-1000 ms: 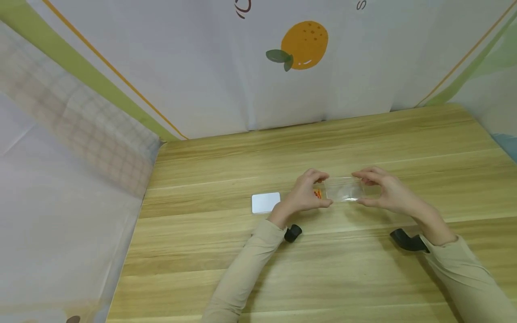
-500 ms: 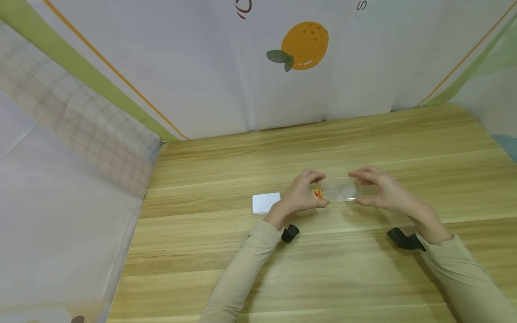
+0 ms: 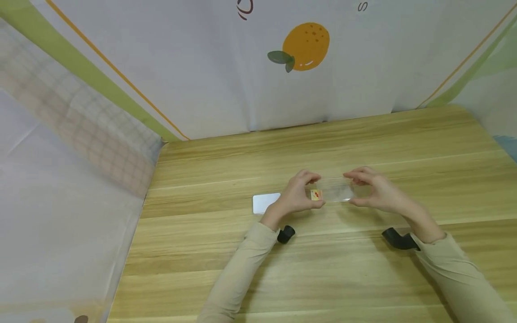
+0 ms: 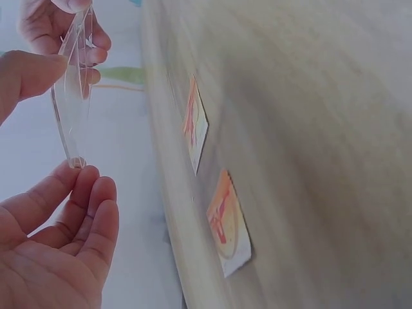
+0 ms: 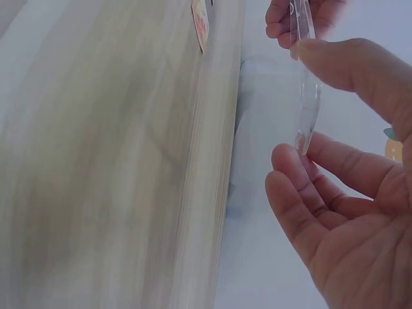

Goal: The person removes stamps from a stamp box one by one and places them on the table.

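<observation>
My two hands hold a thin, clear rectangular plastic piece (image 3: 336,190) above the table. The left hand (image 3: 295,195) pinches its left end between thumb and fingers, while the right hand (image 3: 377,190) pinches the opposite end. Both wrist views show the plastic (image 4: 72,116) edge-on, raised off the wood; whether it is a case or a lid I cannot tell. Below the left hand lies a small card (image 3: 316,194) printed in yellow and red. In the left wrist view two such printed pieces, a nearer card (image 4: 228,222) and a farther card (image 4: 196,125), lie apart.
A white rounded rectangle (image 3: 264,202) lies on the wooden table (image 3: 210,251), partly behind the left wrist. Black mounts stick out at the left cuff (image 3: 286,234) and the right cuff (image 3: 400,239). A printed cloth (image 3: 194,80) hangs behind the table.
Both hands have shifted slightly left together, carrying the clear plastic piece. More of the yellow-and-red card now shows between the left thumb and fingers. The white rectangle stays in place.
</observation>
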`<state>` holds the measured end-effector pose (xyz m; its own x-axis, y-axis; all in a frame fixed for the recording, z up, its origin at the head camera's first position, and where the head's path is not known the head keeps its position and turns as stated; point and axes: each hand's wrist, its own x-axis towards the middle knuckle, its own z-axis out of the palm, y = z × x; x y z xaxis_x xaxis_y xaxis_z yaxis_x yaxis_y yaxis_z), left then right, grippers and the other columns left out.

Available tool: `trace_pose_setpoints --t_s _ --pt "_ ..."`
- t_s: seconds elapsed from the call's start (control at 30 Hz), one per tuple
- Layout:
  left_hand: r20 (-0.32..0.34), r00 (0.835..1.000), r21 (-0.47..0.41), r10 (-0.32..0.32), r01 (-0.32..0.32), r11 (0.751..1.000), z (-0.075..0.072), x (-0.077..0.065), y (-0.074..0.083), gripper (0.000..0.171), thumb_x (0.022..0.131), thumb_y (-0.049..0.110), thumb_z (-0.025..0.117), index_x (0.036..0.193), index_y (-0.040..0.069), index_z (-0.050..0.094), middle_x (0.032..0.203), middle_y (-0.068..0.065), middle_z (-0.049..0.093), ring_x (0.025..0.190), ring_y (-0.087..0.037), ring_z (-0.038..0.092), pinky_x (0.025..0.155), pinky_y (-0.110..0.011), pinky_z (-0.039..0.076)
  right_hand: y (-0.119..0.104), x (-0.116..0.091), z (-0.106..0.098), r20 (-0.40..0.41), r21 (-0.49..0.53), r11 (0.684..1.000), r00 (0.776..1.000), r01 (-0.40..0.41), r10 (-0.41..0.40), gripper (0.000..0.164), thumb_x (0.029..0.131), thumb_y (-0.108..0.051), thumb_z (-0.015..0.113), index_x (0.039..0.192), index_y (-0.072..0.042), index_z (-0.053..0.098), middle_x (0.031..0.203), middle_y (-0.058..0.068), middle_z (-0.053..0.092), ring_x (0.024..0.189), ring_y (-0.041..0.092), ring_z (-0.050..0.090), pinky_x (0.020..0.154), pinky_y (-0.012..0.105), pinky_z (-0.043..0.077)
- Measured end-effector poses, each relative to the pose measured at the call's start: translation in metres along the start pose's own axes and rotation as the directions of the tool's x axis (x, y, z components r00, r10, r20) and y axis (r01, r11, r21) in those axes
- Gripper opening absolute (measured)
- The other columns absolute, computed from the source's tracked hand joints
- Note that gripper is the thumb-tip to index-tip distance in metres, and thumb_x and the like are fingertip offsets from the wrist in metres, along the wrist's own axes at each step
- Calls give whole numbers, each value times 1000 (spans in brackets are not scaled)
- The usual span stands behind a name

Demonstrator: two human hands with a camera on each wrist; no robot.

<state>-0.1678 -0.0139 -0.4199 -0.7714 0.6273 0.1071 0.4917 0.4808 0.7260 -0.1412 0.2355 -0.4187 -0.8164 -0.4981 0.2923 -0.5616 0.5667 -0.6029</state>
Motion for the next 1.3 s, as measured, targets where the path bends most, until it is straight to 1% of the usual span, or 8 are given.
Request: trace_pose_setpoints --t_s 0.23,0.47,0.7,0.9,1.13,1.3 --pt "-6 1000 -7 -8 8 1000 -3 -3 -3 60 73 14 78 125 -4 54 117 -13 54 107 -24 49 94 -27 42 0 4 3 -17 -6 999 999 36 -37 62 63 -4 85 117 8 58 110 19 57 88 31 61 72 44 53" --pt "4 1000 -27 -25 25 999 -7 -8 -5 61 74 14 78 127 -3 52 118 -13 52 109 -24 48 96 -27 42 -5 8 6 2 17 1000 1000 21 -21 59 67 -3 82 120 6 57 110 17 57 91 28 59 73 45 52" --pt "-1 999 -29 -41 41 999 -11 -12 -7 60 74 14 78 127 -2 52 118 -12 52 110 -24 48 96 -27 42 -8 11 9 25 39 999 1000 -3 2 58 70 -3 81 121 7 56 111 17 55 92 29 58 74 48 51" --pt "1 998 -32 -62 62 998 -14 -16 -7 61 75 14 78 128 -3 51 119 -11 52 111 -25 48 96 -31 42 -8 14 13 31 43 999 1000 -5 4 58 69 -2 80 121 8 56 110 18 56 91 28 57 74 48 51" --pt "-6 998 -39 -68 68 997 -16 -20 -9 61 75 15 77 128 -3 51 119 -13 52 110 -25 48 96 -31 42 -10 17 16 31 43 999 1000 2 -4 58 68 0 80 121 9 56 109 20 55 91 30 58 74 47 52" --pt "-14 998 -32 -67 67 997 -18 -22 -10 61 74 14 77 127 -3 52 119 -15 52 110 -26 48 95 -33 43 -12 19 17 59 50 998 998 -34 31 59 70 -1 79 122 9 55 112 20 54 94 31 57 77 48 52"
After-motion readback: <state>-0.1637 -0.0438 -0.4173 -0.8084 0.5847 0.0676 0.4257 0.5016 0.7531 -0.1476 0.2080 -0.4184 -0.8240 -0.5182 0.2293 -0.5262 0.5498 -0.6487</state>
